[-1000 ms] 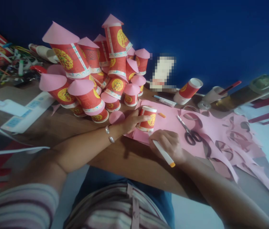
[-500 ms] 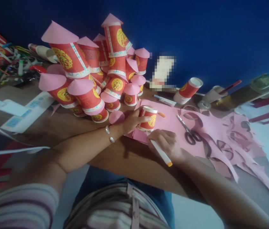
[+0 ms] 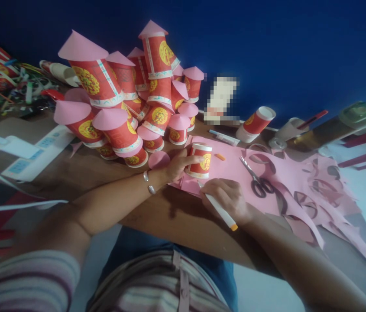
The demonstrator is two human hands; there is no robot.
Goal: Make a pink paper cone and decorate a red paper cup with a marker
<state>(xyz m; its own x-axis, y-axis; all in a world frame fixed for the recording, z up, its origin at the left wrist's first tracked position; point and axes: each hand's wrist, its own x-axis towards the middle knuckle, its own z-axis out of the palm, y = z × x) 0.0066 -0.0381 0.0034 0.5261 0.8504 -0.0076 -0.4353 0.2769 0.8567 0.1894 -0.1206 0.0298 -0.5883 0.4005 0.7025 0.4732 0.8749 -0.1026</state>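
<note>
My left hand is closed around a red paper cup with a gold emblem and pale bands, its thumb lying across the front. The cup is over a pink paper sheet. Below and to the right of it, my right hand grips a white marker with an orange end; its tip points up-left toward the cup's base, apart from it. An orange marker cap lies on the pink paper. Dark-handled scissors rest to the right of my right hand.
Several red cups with pink cone tops are stacked at the left back. Pink paper scraps spread to the right. A white power strip lies at left. Behind stand a red-and-white cup stack and a roll of tape.
The marker tip has come away from the cup's base as my right hand shifted slightly down and right. The cup has turned a little, so its white seam strip shows less.
</note>
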